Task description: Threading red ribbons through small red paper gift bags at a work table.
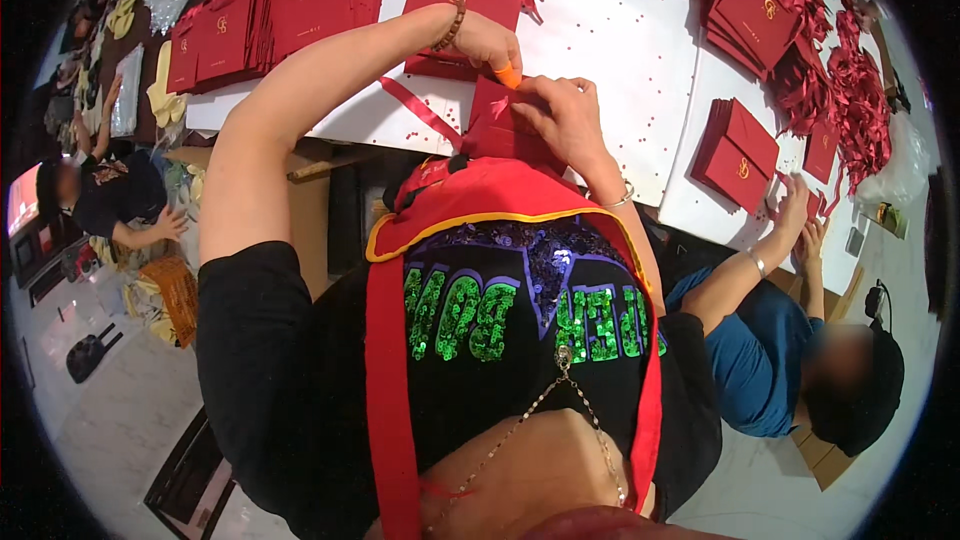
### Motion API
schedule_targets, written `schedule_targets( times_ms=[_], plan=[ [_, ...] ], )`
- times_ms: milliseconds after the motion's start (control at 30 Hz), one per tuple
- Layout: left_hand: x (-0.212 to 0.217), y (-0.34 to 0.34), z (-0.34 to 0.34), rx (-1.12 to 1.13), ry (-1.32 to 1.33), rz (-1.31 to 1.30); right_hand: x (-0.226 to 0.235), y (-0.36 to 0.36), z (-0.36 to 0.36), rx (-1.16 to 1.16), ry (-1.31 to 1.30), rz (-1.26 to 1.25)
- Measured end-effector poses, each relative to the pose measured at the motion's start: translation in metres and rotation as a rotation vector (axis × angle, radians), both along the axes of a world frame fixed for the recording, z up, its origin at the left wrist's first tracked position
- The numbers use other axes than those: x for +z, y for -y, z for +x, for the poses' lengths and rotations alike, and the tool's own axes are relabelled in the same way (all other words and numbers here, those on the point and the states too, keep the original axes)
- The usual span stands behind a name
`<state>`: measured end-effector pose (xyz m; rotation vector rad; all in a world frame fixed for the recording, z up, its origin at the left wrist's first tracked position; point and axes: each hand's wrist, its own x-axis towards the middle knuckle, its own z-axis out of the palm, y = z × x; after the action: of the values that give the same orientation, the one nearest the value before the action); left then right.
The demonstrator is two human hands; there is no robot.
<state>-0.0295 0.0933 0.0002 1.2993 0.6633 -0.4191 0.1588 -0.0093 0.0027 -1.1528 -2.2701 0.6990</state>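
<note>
A small red gift bag (pixel 508 132) lies at the near edge of the table against my red apron (pixel 500 185), with a loose red ribbon (pixel 420 112) trailing to its left. My left hand (pixel 482 45), with an orange finger cover on one finger, curls down at the bag's top edge. Opposite it, my right hand (pixel 570 120) pinches the same edge between thumb and fingers. Their fingertips nearly meet, and exactly what each one pinches is partly hidden. Just beyond my left hand lies another red gift bag (pixel 462 0) with ribbon handles.
Upright red bags (pixel 320 0) stand packed at the far left. More bags (pixel 750 15) and ribbons pile up at the right. Red specks dot the white table (pixel 600 30). A co-worker (pixel 760 340) at the right handles ribbon near a bag stack (pixel 735 155); another person (pixel 115 190) is at the left.
</note>
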Motion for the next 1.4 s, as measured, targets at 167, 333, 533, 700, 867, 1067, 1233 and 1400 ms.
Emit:
schedule_targets(
  times_ms=[167, 333, 533, 700, 867, 1067, 1233, 1400],
  plan=[
    [-0.006, 0.004, 0.01, 0.104, 0.008, 0.561, 0.001, -0.001, -0.001, 0.002, 0.009, -0.014],
    [-0.006, -0.01, 0.006, 0.736, -0.041, 0.833, -0.008, -0.005, -0.007, -0.09, -0.004, -0.015],
    [0.013, 0.05, -0.065, 0.833, -0.23, 1.054, -0.032, -0.022, 0.011, -0.219, 0.014, -0.275],
    [-0.024, 0.134, -0.095, 0.715, -0.584, 1.242, -0.028, -0.024, 0.008, -0.193, 0.043, -0.312],
    [-0.041, 0.161, -0.085, 0.734, -0.62, 1.502, -0.034, -0.024, 0.007, -0.187, 0.045, -0.279],
    [-0.004, 0.166, -0.093, 1.581, 0.175, 0.45, -0.037, -0.026, 0.01, -0.202, 0.081, -0.296],
    [0.027, 0.153, -0.088, 1.557, 0.611, 0.266, -0.041, -0.026, 0.01, -0.19, 0.104, -0.261],
    [-0.01, 0.144, -0.072, 1.09, -0.153, 1.016, -0.046, -0.027, 0.009, -0.175, 0.078, -0.222]
  ],
)
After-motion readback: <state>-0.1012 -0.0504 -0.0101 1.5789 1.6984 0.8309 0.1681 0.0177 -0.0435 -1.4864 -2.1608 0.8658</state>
